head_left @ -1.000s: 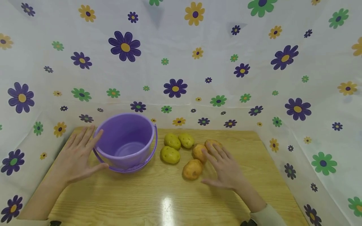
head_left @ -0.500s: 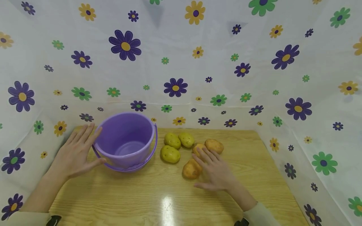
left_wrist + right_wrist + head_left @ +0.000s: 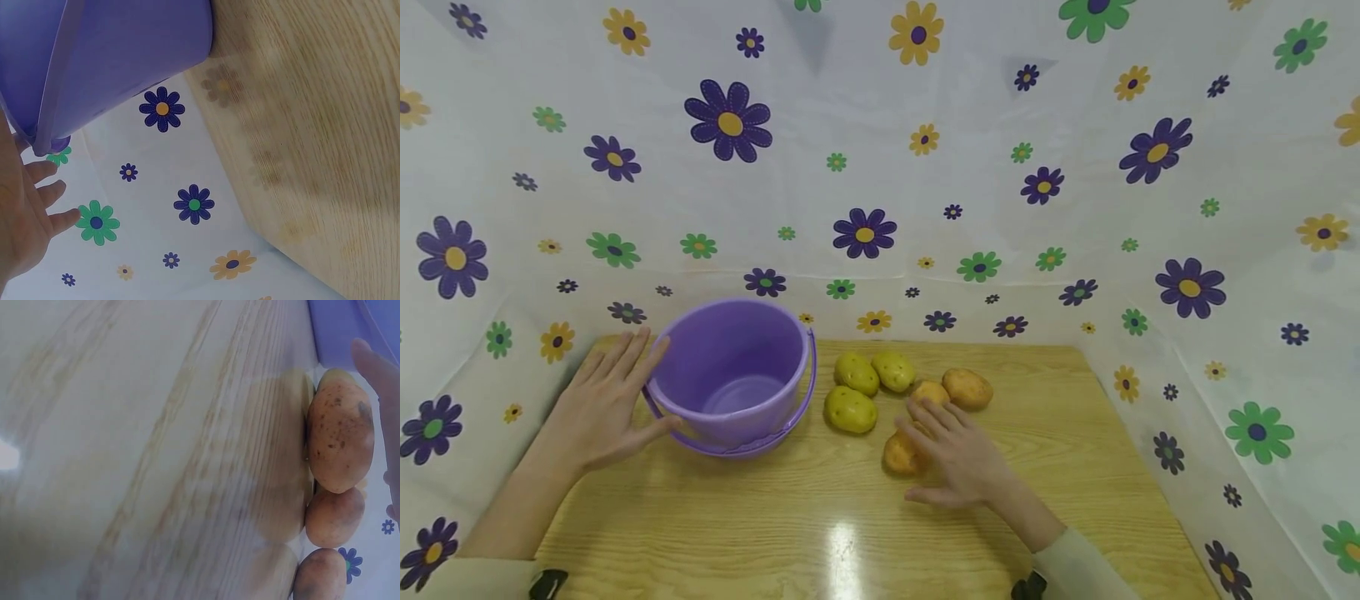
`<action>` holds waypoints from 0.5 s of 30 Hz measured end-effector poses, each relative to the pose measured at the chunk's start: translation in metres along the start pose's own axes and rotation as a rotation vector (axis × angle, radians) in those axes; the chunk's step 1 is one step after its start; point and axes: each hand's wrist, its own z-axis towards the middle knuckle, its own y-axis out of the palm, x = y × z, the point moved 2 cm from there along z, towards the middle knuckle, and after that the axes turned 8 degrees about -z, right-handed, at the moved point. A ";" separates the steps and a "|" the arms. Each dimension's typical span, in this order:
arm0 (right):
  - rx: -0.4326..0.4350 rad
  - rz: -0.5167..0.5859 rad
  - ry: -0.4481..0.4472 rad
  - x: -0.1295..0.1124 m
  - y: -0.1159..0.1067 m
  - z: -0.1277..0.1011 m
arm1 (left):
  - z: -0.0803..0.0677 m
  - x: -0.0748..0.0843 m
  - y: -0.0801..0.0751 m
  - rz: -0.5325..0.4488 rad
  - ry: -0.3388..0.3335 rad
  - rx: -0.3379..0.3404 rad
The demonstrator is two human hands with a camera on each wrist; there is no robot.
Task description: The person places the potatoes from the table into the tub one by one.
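Note:
A purple bucket (image 3: 722,421) stands upright on the left of the table, its handle lowered toward the front. My left hand (image 3: 598,417) is at its left side, fingers extended along the rim and thumb pointing right. In the left wrist view the fingertips (image 3: 55,192) lie close to the handle (image 3: 53,81). My right hand (image 3: 958,458) spreads over the nearest brown potato (image 3: 901,455), partly hiding it. From the right wrist view, the thumb (image 3: 375,365) is apart from that potato. Two more brown potatoes, one middle (image 3: 929,392) and one farther (image 3: 967,389), lie behind it.
Between bucket and brown potatoes sit three yellow-green potatoes, one of them in front (image 3: 851,409). Flower-printed white cloth (image 3: 880,167) walls in the wooden table (image 3: 760,525) at the back and sides.
My right hand has moved left and slightly nearer, from over the farther brown potatoes to over the nearest one. The left hand has shifted slightly at the bucket. The potatoes stay put.

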 end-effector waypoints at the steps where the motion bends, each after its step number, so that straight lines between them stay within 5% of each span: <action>1: 0.005 -0.010 -0.010 0.000 0.001 0.000 | 0.000 0.000 0.000 0.001 -0.003 -0.003; 15: 0.025 -0.018 -0.051 0.002 0.016 0.002 | 0.001 0.002 0.003 0.024 -0.013 -0.039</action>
